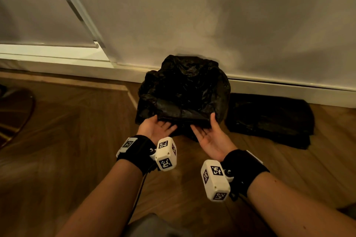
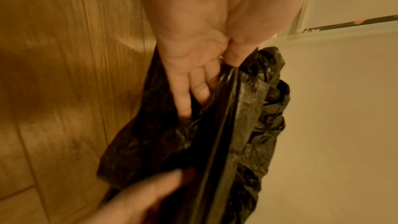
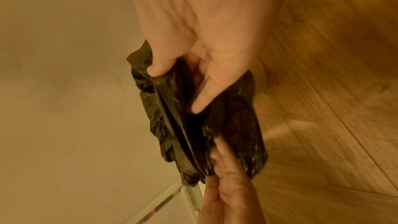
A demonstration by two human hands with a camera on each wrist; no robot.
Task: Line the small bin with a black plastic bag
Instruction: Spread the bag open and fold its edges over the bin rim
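Note:
The small bin stands on the floor against the wall, wrapped in a crinkled black bag point(image 1: 185, 90) that drapes over its top and sides, so only the near rim point(image 1: 183, 118) shows as a straight edge. My left hand point(image 1: 161, 126) lies palm-up at the rim's left end, thumb on top, fingers under the bag's overhang. My right hand point(image 1: 207, 131) mirrors it at the right end. In the left wrist view the left hand point(image 2: 193, 57) pinches the bag point(image 2: 258, 108) at the rim. In the right wrist view the right hand point(image 3: 204, 57) pinches the bag point(image 3: 232, 125) likewise.
A second black bag point(image 1: 269, 121) lies flat on the wooden floor point(image 1: 77, 140) right of the bin. The white skirting board point(image 1: 289, 90) and wall run behind. A dark round object point(image 1: 15, 113) sits at the far left.

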